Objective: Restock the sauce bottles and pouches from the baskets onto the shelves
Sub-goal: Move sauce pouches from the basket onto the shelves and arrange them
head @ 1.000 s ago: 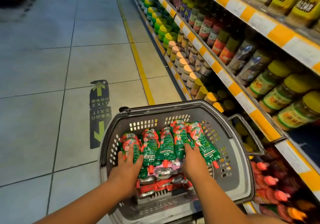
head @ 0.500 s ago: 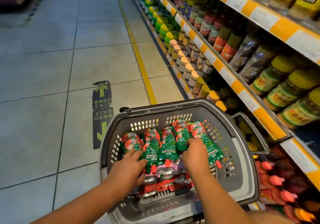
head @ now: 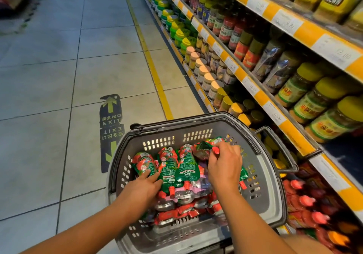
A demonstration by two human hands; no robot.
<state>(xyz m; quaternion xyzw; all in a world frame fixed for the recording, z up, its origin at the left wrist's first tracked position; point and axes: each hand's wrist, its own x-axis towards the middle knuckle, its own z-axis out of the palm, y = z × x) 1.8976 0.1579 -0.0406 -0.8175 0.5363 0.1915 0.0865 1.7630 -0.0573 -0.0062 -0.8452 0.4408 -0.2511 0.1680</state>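
1. The right hand (head: 224, 167) has gone from lying flat on the pack to curling up, and it has peeled one green-and-red spouted sauce pouch (head: 205, 151) off the top row, bunching it with the red cap up by the fingers.
2. The left hand (head: 142, 187) has slid in lower, its fingers now lying on the leftmost green-and-red pouches (head: 146, 164), seemingly steadying rather than gripping them.
3. Everything else sits stacked in the grey perforated plastic shopping basket (head: 261, 198), right beside the orange-edged metal shelves (head: 261, 98).
4. Step in hand, as I read it: picking the first pouch.
5. Next comes a lift clear of the rim, then a swing right and down to the lowest tier, where similar red-capped pouches (head: 306, 200) appear blurred.
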